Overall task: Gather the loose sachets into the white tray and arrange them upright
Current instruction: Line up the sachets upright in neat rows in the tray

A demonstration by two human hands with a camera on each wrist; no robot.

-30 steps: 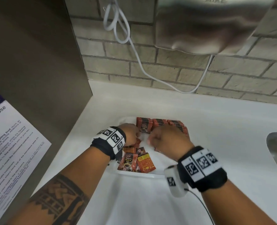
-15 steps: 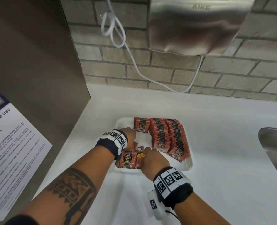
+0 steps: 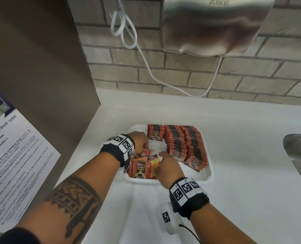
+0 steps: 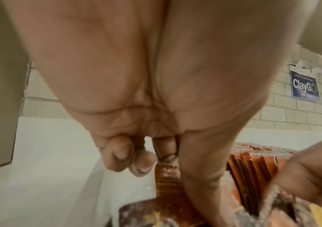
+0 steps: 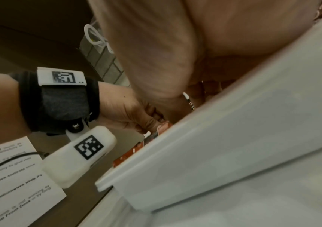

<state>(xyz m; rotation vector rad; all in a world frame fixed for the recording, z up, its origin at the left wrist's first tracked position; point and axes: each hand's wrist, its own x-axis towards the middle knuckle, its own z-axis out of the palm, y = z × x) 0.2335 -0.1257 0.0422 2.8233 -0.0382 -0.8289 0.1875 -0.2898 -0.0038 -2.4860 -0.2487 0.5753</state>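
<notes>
A white tray [image 3: 206,176] sits on the white counter. Red coffee sachets [image 3: 183,143] stand upright in rows across its back and right side. A loose pile of sachets [image 3: 140,167] lies in its near left corner. My left hand [image 3: 141,143] is over the tray's left side, and its curled fingers [image 4: 121,153] pinch a thin sachet [image 4: 165,170] by the top edge. My right hand [image 3: 167,167] reaches into the loose pile from the near side and pinches a sachet [image 4: 271,198] there. The right wrist view shows mostly palm and the tray rim [image 5: 234,138].
A brown panel [image 3: 40,85] with a printed notice [image 3: 14,155] stands close on the left. A steel hand dryer [image 3: 213,25] and its white cable [image 3: 146,64] hang on the brick wall behind. A steel sink edge [image 3: 299,155] lies at the right.
My right hand has drawn back from the upright rows to the loose pile at the tray's near left. My left hand has stayed over the tray's left side.
</notes>
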